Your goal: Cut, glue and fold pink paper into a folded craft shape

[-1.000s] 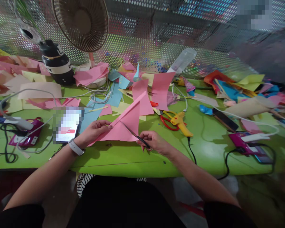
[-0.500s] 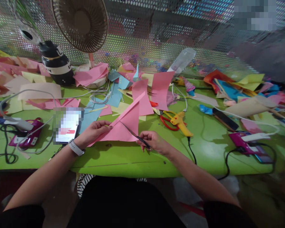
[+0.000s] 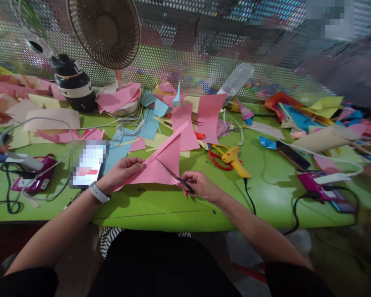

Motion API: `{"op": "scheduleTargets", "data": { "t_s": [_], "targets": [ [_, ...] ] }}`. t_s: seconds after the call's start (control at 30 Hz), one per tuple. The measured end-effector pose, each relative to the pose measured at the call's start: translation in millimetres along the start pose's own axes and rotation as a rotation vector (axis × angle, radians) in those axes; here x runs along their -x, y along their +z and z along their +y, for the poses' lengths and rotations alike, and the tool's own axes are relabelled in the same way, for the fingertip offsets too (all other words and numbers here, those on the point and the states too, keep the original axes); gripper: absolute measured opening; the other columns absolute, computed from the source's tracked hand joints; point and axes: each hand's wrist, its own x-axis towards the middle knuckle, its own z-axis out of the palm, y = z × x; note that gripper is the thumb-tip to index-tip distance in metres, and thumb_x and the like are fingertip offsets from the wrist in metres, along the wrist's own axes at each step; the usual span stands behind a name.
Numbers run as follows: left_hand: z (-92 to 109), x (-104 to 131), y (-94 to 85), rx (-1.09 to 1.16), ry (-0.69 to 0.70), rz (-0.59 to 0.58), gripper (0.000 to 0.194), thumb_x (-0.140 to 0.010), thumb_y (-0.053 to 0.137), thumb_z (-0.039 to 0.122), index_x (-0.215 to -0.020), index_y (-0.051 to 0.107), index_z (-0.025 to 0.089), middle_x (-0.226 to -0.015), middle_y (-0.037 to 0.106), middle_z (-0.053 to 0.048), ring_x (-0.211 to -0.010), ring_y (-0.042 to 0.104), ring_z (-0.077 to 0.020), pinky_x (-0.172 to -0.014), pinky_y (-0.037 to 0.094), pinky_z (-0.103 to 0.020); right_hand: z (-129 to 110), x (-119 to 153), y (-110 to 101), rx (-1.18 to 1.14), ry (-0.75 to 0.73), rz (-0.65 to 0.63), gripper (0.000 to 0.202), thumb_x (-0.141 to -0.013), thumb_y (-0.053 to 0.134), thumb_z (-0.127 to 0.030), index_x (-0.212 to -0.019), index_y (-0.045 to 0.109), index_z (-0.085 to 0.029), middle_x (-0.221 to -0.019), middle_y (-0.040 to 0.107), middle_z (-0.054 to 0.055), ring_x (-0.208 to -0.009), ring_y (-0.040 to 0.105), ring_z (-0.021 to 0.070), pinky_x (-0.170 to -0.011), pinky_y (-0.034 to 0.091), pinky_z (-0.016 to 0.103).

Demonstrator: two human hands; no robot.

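Pinched between the fingers of my left hand (image 3: pixel 128 169) is a pink paper sheet (image 3: pixel 163 169) with a narrow folded band along its slanting upper edge. My right hand (image 3: pixel 196 184) grips a pair of scissors (image 3: pixel 171 171) by the dark handles. The scissor blades lie across the pink sheet and point up-left, their tips near the folded band. Whether the blades are apart is hard to make out. More pink sheets (image 3: pixel 210 117) lie just beyond the held one.
A yellow glue gun (image 3: pixel 235 161) with a cord and red-handled scissors (image 3: pixel 218 163) lie right of my hands. A phone (image 3: pixel 88 165) is on the left. Behind stand a fan (image 3: pixel 106 33) and a black vase (image 3: pixel 74 84). Paper scraps and cables spread over the green table (image 3: pixel 160 214).
Almost nothing differs. Both hands, the pink sheet and the scissors stay in nearly the same place; at the far right edge a blurred shape has shifted slightly.
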Motion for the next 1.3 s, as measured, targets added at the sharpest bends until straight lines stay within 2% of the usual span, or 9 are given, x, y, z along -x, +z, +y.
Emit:
{"op": "scheduleTargets", "data": {
  "t_s": [0.3, 0.5, 0.67, 0.77, 0.83, 0.97, 1.1, 1.2, 1.3],
  "targets": [
    [4, 1, 2.7, -0.030, -0.027, 0.005, 0.024, -0.072, 0.080, 0.032, -0.088, 0.074, 0.016, -0.083, 0.075, -0.006, -0.069, 0.068, -0.0135, -0.060, 0.056, -0.021, 3, 0, -5, 0.042, -0.015, -0.030, 0.050, -0.060, 0.084, -0.057, -0.074, 0.057, -0.017, -0.053, 0.062, -0.004, -0.039, 0.043, 0.0050, -0.037, 0.028, 0.018],
    [11, 1, -2.5, 0.002, -0.025, 0.070, 0.027, -0.068, 0.084, 0.032, -0.087, 0.073, 0.017, -0.080, 0.075, -0.002, -0.067, 0.068, -0.0113, -0.060, 0.053, -0.016, -2, 5, -23, 0.188, 0.058, -0.068, 0.046, -0.063, 0.080, -0.056, -0.075, 0.058, -0.017, -0.061, 0.064, -0.001, -0.048, 0.049, 0.0078, -0.045, 0.036, 0.021],
    [20, 0, -4.2, 0.071, -0.009, 0.148, 0.031, -0.066, 0.086, 0.032, -0.089, 0.071, 0.018, -0.074, 0.073, 0.000, -0.062, 0.068, -0.0110, -0.055, 0.053, -0.015, -5, 14, -31, 0.802, -0.096, 0.182, 0.027, -0.075, 0.072, -0.040, -0.090, 0.068, -0.018, -0.087, 0.072, 0.004, -0.076, 0.065, 0.0179, -0.063, 0.043, 0.026],
    [22, 0, -3.6, 0.058, -0.037, 0.151, 0.034, -0.067, 0.086, 0.033, -0.092, 0.070, 0.018, -0.075, 0.073, -0.001, -0.061, 0.068, -0.0119, -0.055, 0.055, -0.016, -13, 19, -26, 1.092, -0.160, 0.243, 0.039, -0.077, 0.072, -0.038, -0.111, 0.069, -0.020, -0.112, 0.070, 0.008, -0.096, 0.065, 0.0235, -0.076, 0.046, 0.029],
    [22, 0, -3.6, 0.052, -0.054, 0.161, 0.036, -0.066, 0.086, 0.033, -0.093, 0.069, 0.018, -0.075, 0.074, -0.001, -0.061, 0.069, -0.0125, -0.055, 0.056, -0.016, -18, 21, -23, 1.181, -0.159, 0.248, 0.046, -0.078, 0.072, -0.040, -0.118, 0.067, -0.020, -0.118, 0.066, 0.010, -0.093, 0.065, 0.0237, -0.075, 0.046, 0.030],
    [23, -1, -4.5, 0.047, -0.064, 0.190, 0.036, -0.065, 0.086, 0.032, -0.094, 0.067, 0.019, -0.073, 0.073, -0.001, -0.060, 0.070, -0.0140, -0.054, 0.056, -0.017, -22, 20, -25, 1.208, -0.140, 0.254, 0.048, -0.078, 0.074, -0.044, -0.119, 0.068, -0.020, -0.112, 0.066, 0.010, -0.085, 0.064, 0.0219, -0.071, 0.044, 0.030],
    [23, -2, -4.5, 0.018, -0.077, 0.215, 0.038, -0.065, 0.085, 0.031, -0.095, 0.067, 0.018, -0.074, 0.074, -0.001, -0.061, 0.071, -0.0161, -0.051, 0.056, -0.018, -24, 23, -50, 1.040, -0.155, 0.193, 0.043, -0.079, 0.074, -0.050, -0.112, 0.070, -0.023, -0.096, 0.070, 0.004, -0.082, 0.064, 0.0197, -0.069, 0.045, 0.028],
    [24, -2, -3.4, 0.012, -0.081, 0.208, 0.038, -0.066, 0.085, 0.032, -0.097, 0.067, 0.019, -0.080, 0.075, -0.002, -0.065, 0.072, -0.0161, -0.053, 0.056, -0.018, -23, 32, -80, 1.120, -0.117, 0.538, 0.033, -0.091, 0.061, -0.041, -0.118, 0.066, -0.022, -0.117, 0.066, 0.009, -0.090, 0.065, 0.0213, -0.073, 0.047, 0.030],
    [25, -2, -2.6, 0.002, -0.079, 0.219, 0.038, -0.066, 0.084, 0.032, -0.098, 0.067, 0.020, -0.084, 0.076, -0.002, -0.068, 0.073, -0.0167, -0.056, 0.057, -0.018, -15, 40, -107, 1.320, 0.136, 0.832, 0.033, -0.093, 0.056, -0.033, -0.122, 0.062, -0.019, -0.124, 0.061, 0.015, -0.093, 0.066, 0.0259, -0.070, 0.046, 0.033]
  ]
}}
